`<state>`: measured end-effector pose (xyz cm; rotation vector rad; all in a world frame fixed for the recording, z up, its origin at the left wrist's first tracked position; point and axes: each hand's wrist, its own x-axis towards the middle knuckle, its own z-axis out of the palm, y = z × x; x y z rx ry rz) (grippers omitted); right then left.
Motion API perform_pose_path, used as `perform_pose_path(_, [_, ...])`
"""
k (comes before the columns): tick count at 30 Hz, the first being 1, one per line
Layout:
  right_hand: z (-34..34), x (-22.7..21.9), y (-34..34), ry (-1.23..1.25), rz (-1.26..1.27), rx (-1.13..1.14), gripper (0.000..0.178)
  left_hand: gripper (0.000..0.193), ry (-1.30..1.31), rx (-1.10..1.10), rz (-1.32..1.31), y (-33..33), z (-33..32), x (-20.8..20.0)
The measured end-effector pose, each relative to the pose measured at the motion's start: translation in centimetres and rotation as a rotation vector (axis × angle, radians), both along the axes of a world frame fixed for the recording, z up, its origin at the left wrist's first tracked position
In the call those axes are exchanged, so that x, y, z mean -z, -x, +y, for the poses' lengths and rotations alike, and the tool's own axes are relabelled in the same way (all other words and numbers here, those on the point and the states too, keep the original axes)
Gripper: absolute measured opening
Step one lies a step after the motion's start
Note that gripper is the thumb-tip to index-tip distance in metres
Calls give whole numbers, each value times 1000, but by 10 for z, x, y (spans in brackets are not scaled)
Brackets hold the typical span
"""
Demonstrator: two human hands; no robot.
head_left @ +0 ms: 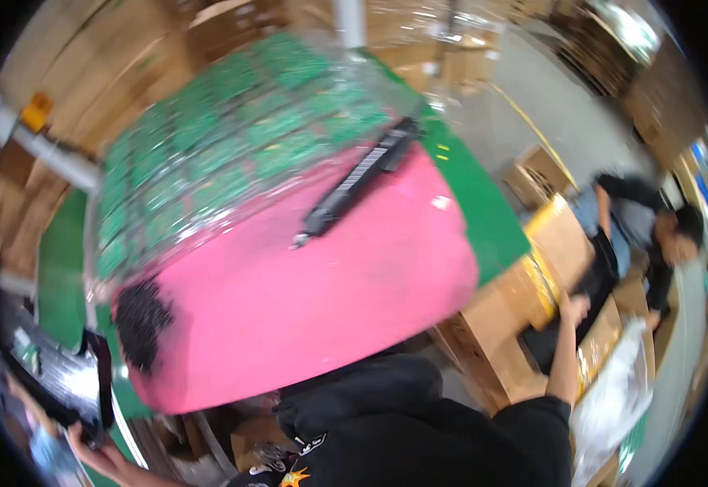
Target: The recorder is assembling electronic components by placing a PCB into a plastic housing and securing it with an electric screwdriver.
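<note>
At the lower left my left hand (90, 445) is closed on the bottom edge of a curved black panel (49, 369) with a shiny, reflective face. My right hand (573, 308) reaches out to the right, fingers curled, at the edge of an opened cardboard box (496, 321). A long black piece (542, 345) lies in that box beside the hand; whether the fingers grip it or the cardboard I cannot make out. In front of me a black electric screwdriver (354, 185) with a silver tip rests on a pink mat (313, 300).
Small black screws (143, 321) form a pile on the mat's left end. Clear plastic trays of green circuit boards (240, 122) cover the far side of the green table (484, 207). At the right another person (654, 231) leans by the box, near a white plastic bag (613, 406).
</note>
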<state>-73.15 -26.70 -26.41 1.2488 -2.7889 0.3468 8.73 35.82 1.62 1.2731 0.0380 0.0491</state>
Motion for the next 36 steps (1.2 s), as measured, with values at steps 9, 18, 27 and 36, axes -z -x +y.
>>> perform_pose_path(9, [-18, 21, -16, -292, -49, -411, 35, 15, 216, -19, 180, -58, 32, 57])
perform_pose_path(18, [33, -118, -146, 219, -498, -634, 63, 60, -275, -862, -477, -87, 30, 94])
perform_pose_path(27, [79, -231, -237, 676, 205, -1386, 14, 19, -609, 465, -767, 10, -222, 4])
perform_pose_path(36, [59, -226, -301, 47, -815, -1494, 18, 44, -736, 1150, -1179, 94, -326, -20])
